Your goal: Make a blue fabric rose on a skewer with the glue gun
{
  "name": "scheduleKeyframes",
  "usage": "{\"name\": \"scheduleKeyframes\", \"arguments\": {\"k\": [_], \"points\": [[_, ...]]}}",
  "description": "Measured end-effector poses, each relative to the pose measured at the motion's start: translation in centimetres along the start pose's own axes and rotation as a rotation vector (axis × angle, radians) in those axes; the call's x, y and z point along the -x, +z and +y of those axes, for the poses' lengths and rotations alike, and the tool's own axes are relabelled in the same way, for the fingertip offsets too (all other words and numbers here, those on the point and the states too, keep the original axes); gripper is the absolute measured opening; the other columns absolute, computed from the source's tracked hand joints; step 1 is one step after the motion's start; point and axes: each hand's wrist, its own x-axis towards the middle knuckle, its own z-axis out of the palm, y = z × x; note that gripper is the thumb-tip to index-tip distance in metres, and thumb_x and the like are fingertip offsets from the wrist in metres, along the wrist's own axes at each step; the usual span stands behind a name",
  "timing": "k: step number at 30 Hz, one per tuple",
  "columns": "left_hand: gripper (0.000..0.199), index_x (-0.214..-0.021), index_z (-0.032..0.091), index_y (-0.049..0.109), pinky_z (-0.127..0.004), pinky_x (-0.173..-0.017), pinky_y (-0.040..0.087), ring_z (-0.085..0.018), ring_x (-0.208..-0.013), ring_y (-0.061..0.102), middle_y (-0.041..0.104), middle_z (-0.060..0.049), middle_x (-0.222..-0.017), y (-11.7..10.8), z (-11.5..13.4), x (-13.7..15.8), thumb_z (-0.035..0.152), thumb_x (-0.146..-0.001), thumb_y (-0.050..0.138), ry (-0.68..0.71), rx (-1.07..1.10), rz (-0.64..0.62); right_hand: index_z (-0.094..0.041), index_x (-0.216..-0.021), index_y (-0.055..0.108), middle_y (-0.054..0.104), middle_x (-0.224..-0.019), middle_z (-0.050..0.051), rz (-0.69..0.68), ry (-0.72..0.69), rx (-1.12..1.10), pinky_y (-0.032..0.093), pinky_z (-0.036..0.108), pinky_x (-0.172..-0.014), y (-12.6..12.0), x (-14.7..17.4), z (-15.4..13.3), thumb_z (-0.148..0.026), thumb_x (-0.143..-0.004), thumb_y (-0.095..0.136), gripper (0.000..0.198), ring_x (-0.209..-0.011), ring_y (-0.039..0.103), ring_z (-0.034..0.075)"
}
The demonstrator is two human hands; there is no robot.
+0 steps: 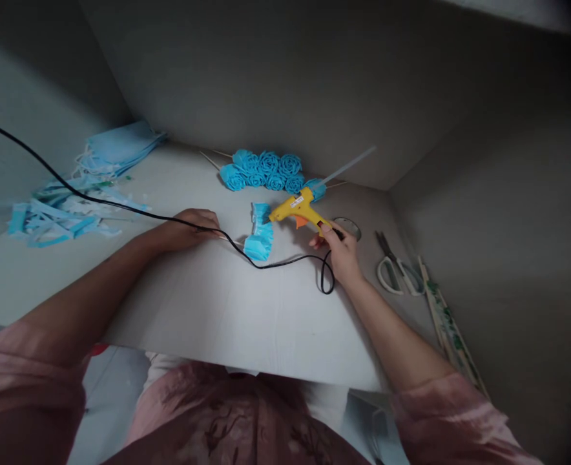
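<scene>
My right hand [346, 255] is wrapped round the handle of a yellow glue gun [292, 205], with a clear glue stick [348, 165] jutting from its back. The nozzle touches or hovers just over a blue pleated strip [260, 245], apparently cut from a face mask, lying on the table; I cannot tell which. A thin wooden stick [231, 241] runs from the strip's near end to my left hand [193, 229], whose fingers are closed on it. The gun's black cord [290, 261] passes in front of the strip and over my left hand.
Several blue rosettes [269, 171] on sticks lie along the back wall. Stacked blue face masks [121, 145] and cut scraps [67, 216] lie left. Scissors [396, 268], a tape roll [348, 227] and a bundle of sticks [447, 316] lie right, near the side wall.
</scene>
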Motion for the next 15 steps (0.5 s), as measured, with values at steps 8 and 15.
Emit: {"name": "scheduleKeyframes", "arguments": {"k": [8, 15], "points": [[0.049, -0.085, 0.017, 0.081, -0.027, -0.076, 0.051, -0.018, -0.078, 0.066, 0.071, -0.009, -0.084, 0.06, 0.12, 0.0, 0.06, -0.099, 0.061, -0.02, 0.01, -0.002, -0.021, -0.091, 0.071, 0.068, -0.064, 0.0, -0.001, 0.003, -0.009, 0.051, 0.029, -0.059, 0.09, -0.09, -0.31, -0.06, -0.08, 0.072, 0.04, -0.058, 0.061, 0.016], [0.046, -0.085, 0.018, 0.08, -0.026, -0.076, 0.051, -0.017, -0.077, 0.066, 0.071, -0.008, -0.083, 0.1, 0.07, -0.03, 0.057, -0.1, 0.061, -0.02, -0.022, 0.005, -0.023, -0.088, 0.072, 0.069, -0.065, 0.001, -0.026, 0.033, 0.021, 0.052, 0.031, -0.059, 0.14, -0.02, -0.35, -0.063, -0.077, 0.074, 0.042, -0.058, 0.061, 0.016]]}}
